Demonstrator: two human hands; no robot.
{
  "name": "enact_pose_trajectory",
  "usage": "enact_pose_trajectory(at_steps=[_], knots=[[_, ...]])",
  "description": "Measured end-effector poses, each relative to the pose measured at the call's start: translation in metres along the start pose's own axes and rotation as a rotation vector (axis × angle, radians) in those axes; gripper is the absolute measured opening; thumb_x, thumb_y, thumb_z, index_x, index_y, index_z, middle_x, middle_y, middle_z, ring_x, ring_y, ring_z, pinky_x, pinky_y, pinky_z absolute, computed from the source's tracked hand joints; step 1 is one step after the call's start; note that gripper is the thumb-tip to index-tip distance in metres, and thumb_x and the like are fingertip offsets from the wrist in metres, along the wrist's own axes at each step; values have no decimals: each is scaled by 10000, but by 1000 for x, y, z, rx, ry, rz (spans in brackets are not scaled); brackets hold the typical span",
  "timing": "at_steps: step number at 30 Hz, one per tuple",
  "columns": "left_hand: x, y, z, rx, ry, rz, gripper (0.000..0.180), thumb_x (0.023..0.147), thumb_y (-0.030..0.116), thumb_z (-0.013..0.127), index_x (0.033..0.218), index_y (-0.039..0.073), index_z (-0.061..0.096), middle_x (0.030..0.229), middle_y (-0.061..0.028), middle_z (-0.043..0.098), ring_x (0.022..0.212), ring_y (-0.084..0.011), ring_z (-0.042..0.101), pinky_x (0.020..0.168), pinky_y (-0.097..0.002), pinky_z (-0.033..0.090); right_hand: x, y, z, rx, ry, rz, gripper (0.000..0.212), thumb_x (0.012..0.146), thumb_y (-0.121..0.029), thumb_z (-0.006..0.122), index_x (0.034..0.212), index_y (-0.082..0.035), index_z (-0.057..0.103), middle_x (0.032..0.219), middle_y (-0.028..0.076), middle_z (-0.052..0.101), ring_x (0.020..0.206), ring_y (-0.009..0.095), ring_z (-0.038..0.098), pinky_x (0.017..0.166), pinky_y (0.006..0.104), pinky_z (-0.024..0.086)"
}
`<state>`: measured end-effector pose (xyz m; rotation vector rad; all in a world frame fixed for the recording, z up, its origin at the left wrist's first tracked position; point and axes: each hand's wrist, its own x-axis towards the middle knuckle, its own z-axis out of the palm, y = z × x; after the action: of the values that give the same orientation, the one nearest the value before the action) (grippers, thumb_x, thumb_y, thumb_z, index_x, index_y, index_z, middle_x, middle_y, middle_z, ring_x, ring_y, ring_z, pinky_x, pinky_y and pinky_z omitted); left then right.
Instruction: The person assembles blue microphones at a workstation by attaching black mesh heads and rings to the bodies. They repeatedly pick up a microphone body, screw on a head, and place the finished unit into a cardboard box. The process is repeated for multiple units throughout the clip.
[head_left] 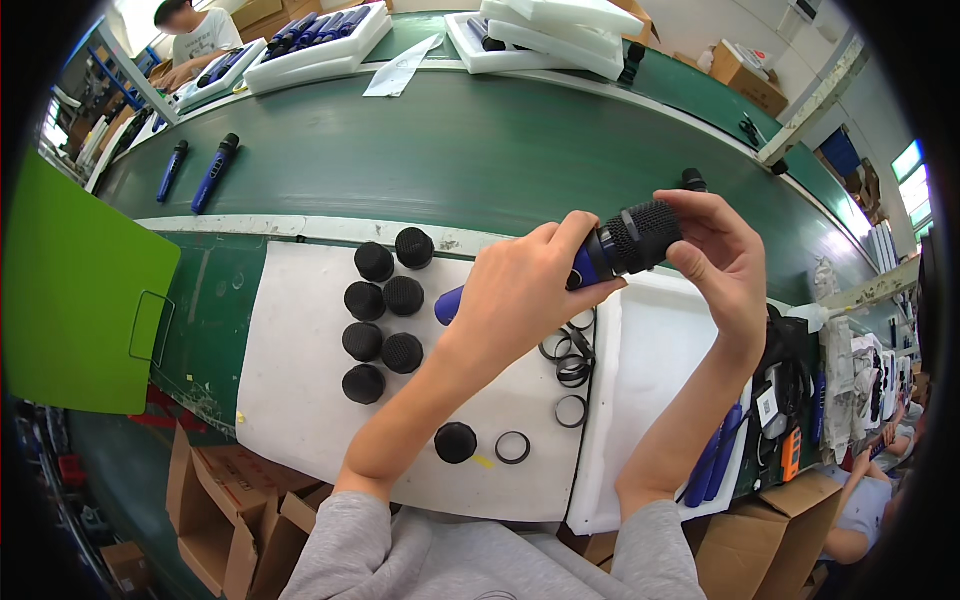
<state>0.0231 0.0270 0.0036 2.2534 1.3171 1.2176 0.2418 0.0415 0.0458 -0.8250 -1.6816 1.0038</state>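
Note:
A blue handheld microphone [628, 240] with a black mesh head is tilted up to the right above the work surface. My left hand [525, 285] is closed around its blue body, hiding much of the handle. Curled about the mesh end is my right hand [722, 262], its thumb and fingertips at the grille. Several black mesh microphone heads [403, 296] stand on the white sheet [290, 350] to the left. One more mesh head [455, 442] sits nearer to me, beside a black ring [513, 447]. Several other rings [570, 368] lie below my hands.
A white foam tray [640, 430] lies at right, with blue microphone bodies [712, 455] along its side. Beyond runs a green conveyor belt [400, 140] carrying two microphones [215, 175]. A green panel [80, 290] stands at left; cardboard boxes [235, 500] are below. Other people sit nearby.

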Motion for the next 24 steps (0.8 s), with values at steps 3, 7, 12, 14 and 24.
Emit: enact_pose_trajectory(at_steps=[3, 7, 12, 14, 24], knots=[[0, 2, -5, 15, -74, -88, 521, 765, 370, 848, 1120, 78, 603, 868, -145, 716, 719, -313, 716, 604, -371, 557, 1, 1, 2, -4, 2, 9, 456, 841, -128, 802, 1209, 68, 620, 1073, 116, 690, 989, 180, 670, 925, 322, 524], [1, 1, -5, 13, -50, -77, 523, 762, 363, 851, 1121, 75, 603, 869, -146, 716, 720, -316, 716, 605, -373, 558, 1, 2, 5, 27, 2, 20, 458, 829, -136, 816, 1190, 71, 623, 1073, 119, 687, 990, 185, 672, 915, 331, 537], [1, -1, -7, 22, -48, -69, 526, 757, 358, 853, 1122, 78, 598, 870, -148, 716, 717, -318, 715, 599, -376, 558, 4, 2, 10, 33, 5, 33, 463, 825, -148, 822, 1183, 70, 624, 1071, 121, 686, 991, 189, 673, 913, 335, 545], [1, -1, -7, 30, -50, -68, 527, 756, 358, 853, 1124, 80, 597, 869, -148, 715, 709, -318, 713, 593, -378, 557, 4, 2, 10, 22, 6, 40, 468, 822, -156, 825, 1180, 69, 626, 1069, 121, 688, 991, 189, 674, 913, 335, 546], [-1, -2, -6, 108, -21, -51, 531, 750, 368, 854, 1113, 77, 596, 826, -137, 701, 676, -316, 703, 557, -383, 546, 6, 2, 12, -39, 27, 112, 447, 823, -211, 835, 1129, 54, 646, 995, 123, 715, 936, 181, 687, 885, 323, 552]])
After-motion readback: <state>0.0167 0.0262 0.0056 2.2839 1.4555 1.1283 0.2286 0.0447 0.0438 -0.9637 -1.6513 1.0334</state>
